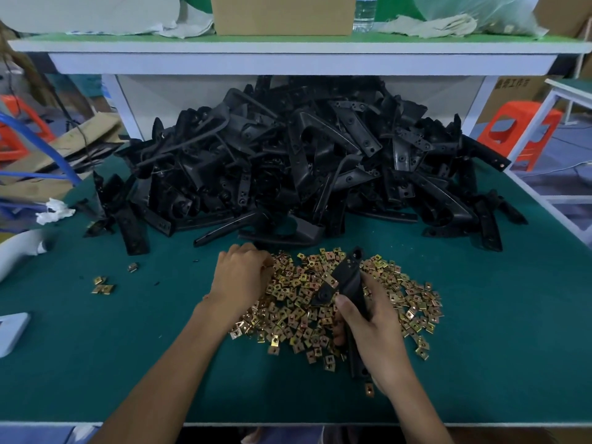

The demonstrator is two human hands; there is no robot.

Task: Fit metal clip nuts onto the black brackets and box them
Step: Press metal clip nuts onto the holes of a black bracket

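The biggest risk sits in the upper centre of the frame: your heap of black brackets is loosely stacked and interlocked, sloping down toward you. Pull one from low on the near edge and I'd expect others to slide onto the green table and bury your working stock.

Next, the spread of clip nuts in the lower centre lies loose and shallow, fanning out to the right. A careless sweep of your forearm could scatter them; a few strays already lie apart at centre left, easy to forget.

Your right hand is clenched around the shank of one bracket, held tilted above the nuts with its free end pointing up and away. A clip nut appears already seated on its lower end, near your wrist. Because your grip is low on the part, pressing a nut onto the far end could twist it in your palm or seat the nut crooked.

Your left hand rests knuckles-up at the left edge of the nut pile, fingers curled down into it; whether they pinch a nut I cannot tell. Grab two stuck together and you may jam the fit.

A cardboard box stands on the shelf at top centre; whether it is your packing box is unclear.
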